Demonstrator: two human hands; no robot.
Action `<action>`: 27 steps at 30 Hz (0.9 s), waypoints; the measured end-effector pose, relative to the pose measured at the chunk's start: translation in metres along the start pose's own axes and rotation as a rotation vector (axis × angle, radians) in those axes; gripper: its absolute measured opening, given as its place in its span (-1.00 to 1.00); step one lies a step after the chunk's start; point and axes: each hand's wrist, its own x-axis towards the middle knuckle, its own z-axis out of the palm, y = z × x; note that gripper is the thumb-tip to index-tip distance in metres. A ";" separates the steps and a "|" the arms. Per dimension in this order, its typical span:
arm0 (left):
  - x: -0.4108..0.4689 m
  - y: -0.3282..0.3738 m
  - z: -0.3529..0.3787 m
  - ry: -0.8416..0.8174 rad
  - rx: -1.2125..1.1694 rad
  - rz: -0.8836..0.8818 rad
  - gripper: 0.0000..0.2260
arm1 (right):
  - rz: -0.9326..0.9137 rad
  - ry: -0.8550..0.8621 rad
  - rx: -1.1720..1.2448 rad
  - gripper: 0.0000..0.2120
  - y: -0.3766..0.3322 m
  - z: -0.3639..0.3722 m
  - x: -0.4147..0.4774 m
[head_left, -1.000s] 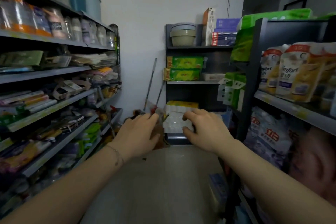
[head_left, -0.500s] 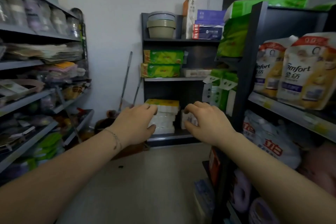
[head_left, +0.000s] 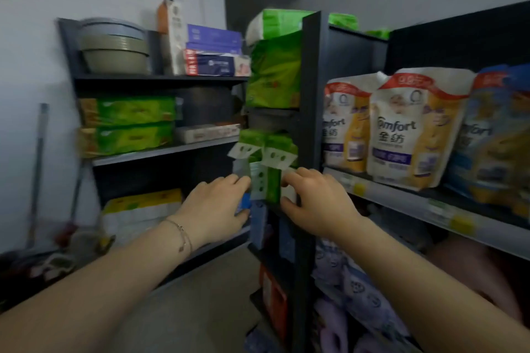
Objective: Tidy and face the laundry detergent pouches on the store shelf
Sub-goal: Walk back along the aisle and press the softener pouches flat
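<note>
White and yellow Comfort pouches stand upright on the right shelf (head_left: 401, 203): one facing front (head_left: 413, 129), another partly hidden behind its left side (head_left: 344, 126). A blue and yellow pouch (head_left: 493, 134) leans at the far right. Purple and white pouches (head_left: 338, 272) fill the shelf below. My left hand (head_left: 218, 206) and my right hand (head_left: 315, 203) are raised side by side in front of the shelf's end post, fingers loosely curled, holding nothing. Both are left of the pouches and not touching them.
Green packs with white tabs (head_left: 266, 152) hang at the shelf end just beyond my fingers. The back shelf unit holds stacked bowls (head_left: 114, 51), green packages (head_left: 129, 111) and boxes. A broom handle (head_left: 38, 169) leans on the left wall.
The view has swung right and closer, bringing the pouch shelf into fuller view. Both hands stay raised ahead, empty, now in front of the shelf's end post.
</note>
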 end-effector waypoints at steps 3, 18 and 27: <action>0.038 0.014 0.018 0.020 -0.092 0.131 -0.75 | 0.105 -0.009 -0.060 -0.73 0.029 -0.003 -0.006; 0.159 0.178 0.046 0.089 -0.379 0.484 -0.74 | 0.393 -0.042 -0.377 -0.75 0.154 -0.082 -0.099; 0.194 0.260 0.043 0.111 -0.489 0.583 -0.64 | 0.416 -0.087 -0.483 -0.84 0.190 -0.105 -0.146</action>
